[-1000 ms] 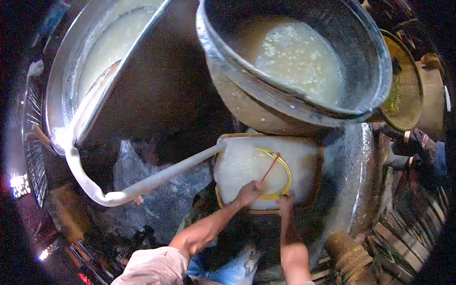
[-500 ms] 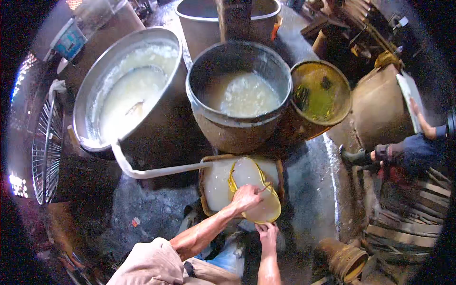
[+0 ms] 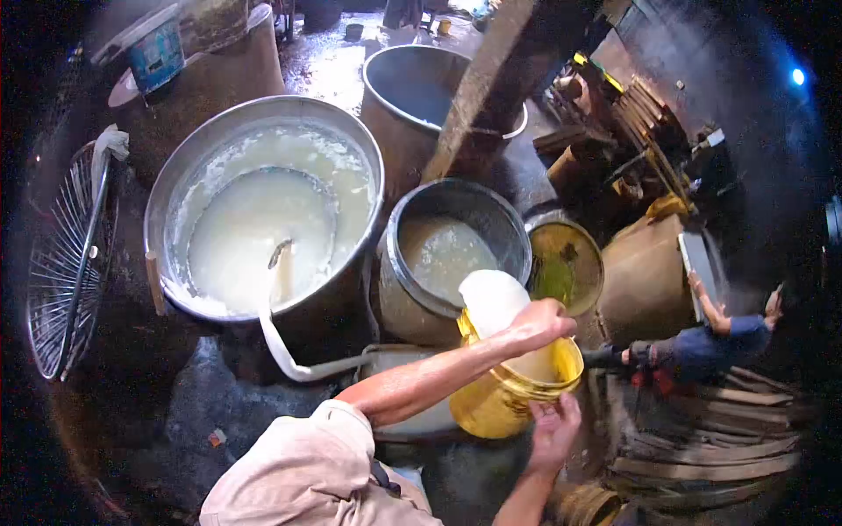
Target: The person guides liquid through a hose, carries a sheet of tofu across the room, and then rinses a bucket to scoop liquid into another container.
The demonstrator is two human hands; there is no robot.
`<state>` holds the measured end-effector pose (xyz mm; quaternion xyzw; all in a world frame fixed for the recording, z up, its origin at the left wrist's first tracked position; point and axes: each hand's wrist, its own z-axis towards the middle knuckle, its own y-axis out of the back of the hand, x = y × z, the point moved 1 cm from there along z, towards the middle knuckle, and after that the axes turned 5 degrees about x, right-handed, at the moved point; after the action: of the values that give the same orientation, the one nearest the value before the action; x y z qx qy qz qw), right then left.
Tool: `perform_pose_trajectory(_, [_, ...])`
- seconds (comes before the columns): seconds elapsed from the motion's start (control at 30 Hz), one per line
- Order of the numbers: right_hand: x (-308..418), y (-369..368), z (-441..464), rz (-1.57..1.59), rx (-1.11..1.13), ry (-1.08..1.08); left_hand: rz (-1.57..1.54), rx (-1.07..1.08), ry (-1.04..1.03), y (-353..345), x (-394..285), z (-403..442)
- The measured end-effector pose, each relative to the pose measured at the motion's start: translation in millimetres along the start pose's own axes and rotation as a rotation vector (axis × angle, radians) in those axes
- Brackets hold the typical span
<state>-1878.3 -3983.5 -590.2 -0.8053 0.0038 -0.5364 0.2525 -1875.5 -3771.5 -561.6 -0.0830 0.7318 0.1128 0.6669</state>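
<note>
Closed in a fist, the left hand (image 3: 544,325) holds the yellow bucket (image 3: 484,408) from above its mouth; the handle itself is hidden. Fingertips of the right hand (image 3: 554,431) touch the bucket's side just below the rim; I cannot tell whether they clasp it.

The bucket is tilted above the rectangular tub (image 3: 405,349), beside the dark drum (image 3: 412,300), with white liquid (image 3: 493,300) bulging from its mouth on the drum's side. Pale, frothy liquid shows inside the drum.

To the left, I note the large round vat (image 3: 159,210), holding whitish liquid; the bent white pipe (image 3: 326,372) runs from its rim to the tub.
</note>
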Motion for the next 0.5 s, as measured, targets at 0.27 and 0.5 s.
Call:
perform_pose_trajectory(0.27, [7, -142, 92, -0.262, 0.017, -0.016, 0.100, 0.108, 0.044, 117, 12, 39])
perform_pose_trajectory(0.5, [-15, -226, 168, -0.399, 0.097, -0.077, 0.101, -0.071, 0.013, 163, 56, 56])
